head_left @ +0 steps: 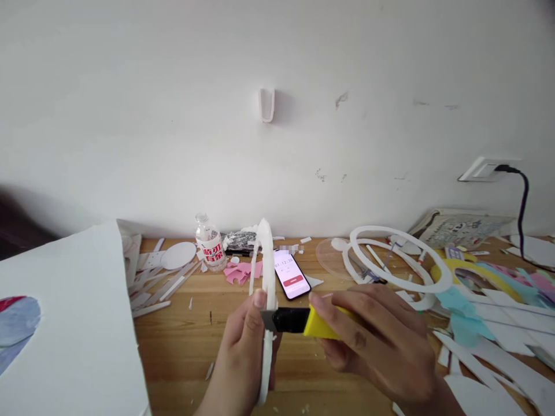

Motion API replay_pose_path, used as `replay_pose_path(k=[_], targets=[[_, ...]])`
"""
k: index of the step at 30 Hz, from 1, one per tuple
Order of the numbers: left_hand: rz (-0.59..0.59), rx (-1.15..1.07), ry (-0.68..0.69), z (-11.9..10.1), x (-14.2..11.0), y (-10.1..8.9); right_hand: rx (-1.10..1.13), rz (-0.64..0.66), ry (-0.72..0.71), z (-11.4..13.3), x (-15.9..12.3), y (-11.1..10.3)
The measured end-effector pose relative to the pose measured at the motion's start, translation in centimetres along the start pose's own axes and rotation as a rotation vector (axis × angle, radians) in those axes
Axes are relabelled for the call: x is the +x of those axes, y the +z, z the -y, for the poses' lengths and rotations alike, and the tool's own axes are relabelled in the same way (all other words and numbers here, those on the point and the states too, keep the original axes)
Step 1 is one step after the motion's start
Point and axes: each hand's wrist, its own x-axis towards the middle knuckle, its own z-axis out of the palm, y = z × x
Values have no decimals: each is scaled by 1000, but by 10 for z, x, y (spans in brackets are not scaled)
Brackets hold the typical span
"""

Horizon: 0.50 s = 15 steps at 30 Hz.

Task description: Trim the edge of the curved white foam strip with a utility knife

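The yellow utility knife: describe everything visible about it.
The yellow utility knife has a yellow plastic body, a black front section and a short grey blade tip. It lies roughly level above the wooden desk, pointing left. The right hand grips the yellow body, hiding its rear. The blade meets a white foam strip held upright by the left hand, whose thumb sits by the blade.

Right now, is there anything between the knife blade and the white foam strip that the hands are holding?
Nothing visible. The left hand holds the white foam strip upright, and the right hand holds the yellow utility knife with its blade tip already at the strip, beside the left thumb. The phone lies behind, on the wooden table.
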Motion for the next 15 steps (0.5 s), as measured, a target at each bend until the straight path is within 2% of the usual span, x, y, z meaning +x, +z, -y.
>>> replay_pose_path(k=[4,10,15], targets=[[-82,75,4,-6,-2,-1,31,19,-12,2,0,0],[-127,185,123,-3,-1,-4,28,23,29,9,1,2],[-124,128,77,-2,0,-3,8,50,37,5,0,-2]])
